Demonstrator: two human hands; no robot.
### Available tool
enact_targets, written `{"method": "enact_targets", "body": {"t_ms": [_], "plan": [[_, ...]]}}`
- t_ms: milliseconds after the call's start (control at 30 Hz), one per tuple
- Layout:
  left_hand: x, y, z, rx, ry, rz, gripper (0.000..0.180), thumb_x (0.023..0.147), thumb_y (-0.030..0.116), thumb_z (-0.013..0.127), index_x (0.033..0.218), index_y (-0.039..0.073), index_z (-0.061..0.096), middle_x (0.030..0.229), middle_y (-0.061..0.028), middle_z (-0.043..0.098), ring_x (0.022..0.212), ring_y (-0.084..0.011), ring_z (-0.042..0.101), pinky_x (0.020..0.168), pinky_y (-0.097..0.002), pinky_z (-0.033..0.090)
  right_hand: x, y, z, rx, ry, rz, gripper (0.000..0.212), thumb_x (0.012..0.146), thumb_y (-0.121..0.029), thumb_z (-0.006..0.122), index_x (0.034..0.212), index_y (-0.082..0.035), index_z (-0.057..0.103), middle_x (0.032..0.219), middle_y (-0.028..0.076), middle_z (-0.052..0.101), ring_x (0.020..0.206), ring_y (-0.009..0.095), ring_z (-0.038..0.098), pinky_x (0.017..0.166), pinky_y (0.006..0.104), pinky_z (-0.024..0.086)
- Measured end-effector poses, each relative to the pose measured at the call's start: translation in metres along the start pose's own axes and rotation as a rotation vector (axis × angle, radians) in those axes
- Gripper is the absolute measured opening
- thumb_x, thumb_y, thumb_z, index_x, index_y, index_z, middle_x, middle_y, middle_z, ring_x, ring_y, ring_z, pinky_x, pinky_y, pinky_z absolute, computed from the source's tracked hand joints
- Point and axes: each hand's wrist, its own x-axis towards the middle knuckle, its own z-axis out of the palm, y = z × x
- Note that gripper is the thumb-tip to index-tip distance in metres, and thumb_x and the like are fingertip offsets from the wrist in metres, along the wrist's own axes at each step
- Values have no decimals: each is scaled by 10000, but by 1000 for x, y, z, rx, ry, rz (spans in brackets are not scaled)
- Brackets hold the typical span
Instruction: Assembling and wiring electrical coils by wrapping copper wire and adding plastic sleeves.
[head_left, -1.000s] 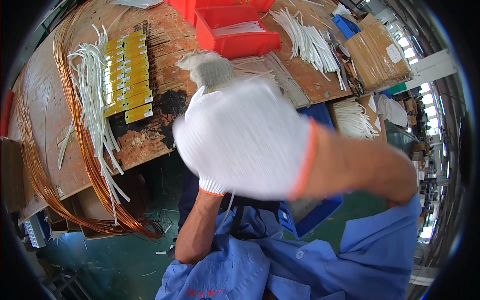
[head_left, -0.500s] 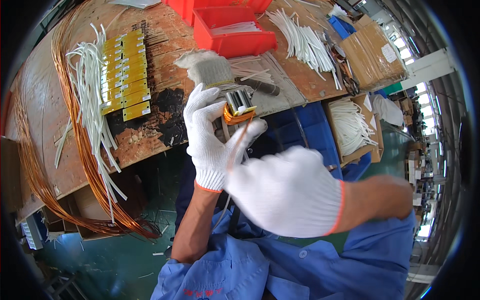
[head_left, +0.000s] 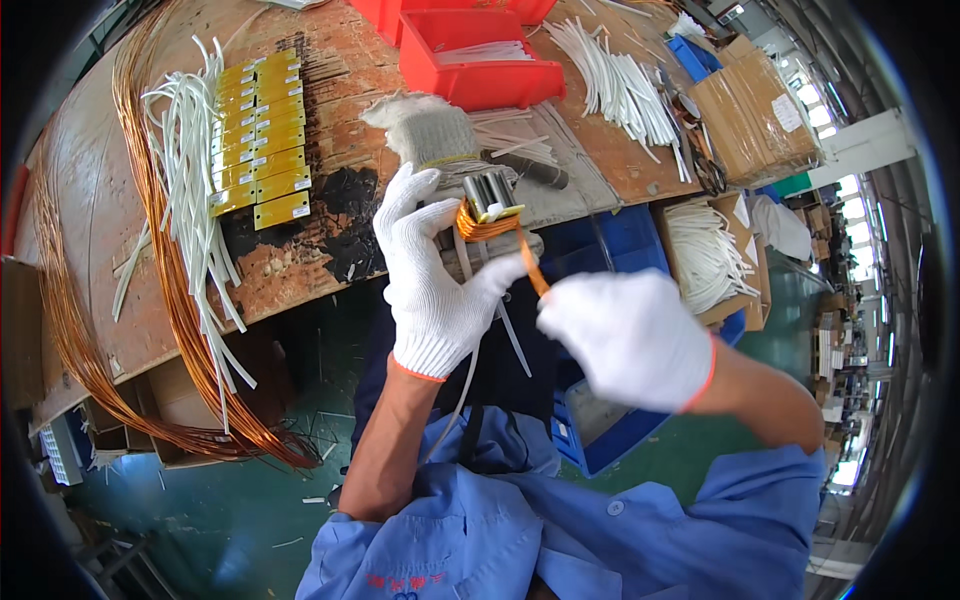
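Observation:
A coil of copper wire (head_left: pixel 486 226) is wound round a small yellowish frame with dark metal cylinders (head_left: pixel 488 192) standing up out of it. My left hand (head_left: pixel 432 275), in a white knitted glove, is curled round the coil's left side, thumb below it. A flat bundle of copper strands (head_left: pixel 532 264) runs from the coil down to my right hand (head_left: pixel 632 338), also gloved. That hand is closed on the strands, its fingertips slightly blurred. Thin white straps (head_left: pixel 514 338) hang below the coil. How the coil is supported underneath is hidden.
Yellow flat pieces (head_left: pixel 262 140) lie in rows beside white tubes (head_left: pixel 190 180) and long copper wires (head_left: pixel 175 300). A red bin (head_left: pixel 480 78) and a cloth-wrapped block (head_left: pixel 432 132) sit behind the coil. Right are a cardboard box (head_left: pixel 755 115) and a blue crate (head_left: pixel 600 440).
My right hand has moved right and away from my left wrist, drawing the copper strands out taut. My left hand stays at the coil. The view has shifted slightly.

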Motion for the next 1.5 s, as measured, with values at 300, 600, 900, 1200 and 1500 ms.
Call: {"method": "enact_targets", "body": {"t_ms": [300, 600, 900, 1200, 1500], "plan": [[-18, -2, 3, 70, 129, -268, 625, 840, 132, 993, 1332, 13, 626, 1507, -170, 590, 1350, -282, 657, 1108, -408, 560, 191, -36, -46, -171, -371, -65, 246, 886, -183, 763, 1043, -41, 887, 1042, 208, 848, 967, 398, 835, 822, 533, 664], [-7, -9, -2, 35, -14, 50, 793, 758, 261, 1067, 1336, -7, 596, 1562, -248, 518, 1482, -419, 535, 1249, -509, 444, 15, 40, 14, -15, 73, -105, 101, 970, -193, 729, 962, -97, 759, 823, 107, 672, 723, 284, 728, 661, 437, 594], [-28, 1, 20, -94, 95, -272, 612, 885, 188, 970, 1365, -2, 640, 1512, -190, 589, 1301, -319, 664, 1114, -457, 540, 146, -41, -43, -279, -223, -85, 207, 881, -166, 759, 1002, -52, 883, 959, 144, 851, 882, 349, 844, 708, 494, 661], [-9, -2, -1, 71, 29, -36, 598, 832, 155, 991, 1281, -15, 635, 1526, -240, 554, 1507, -411, 511, 1266, -511, 409, 49, 68, 15, 405, -35, 34, 117, 914, -159, 739, 881, -52, 771, 814, 136, 724, 740, 301, 740, 712, 422, 618], [-45, -28, -5, -148, 140, -268, 580, 891, 145, 951, 1364, 3, 647, 1566, -217, 578, 1548, -365, 509, 1291, -534, 403, 128, -51, -16, -315, -117, -322, 273, 864, -200, 771, 1019, 21, 815, 824, 130, 779, 741, 252, 782, 637, 423, 615]]}}
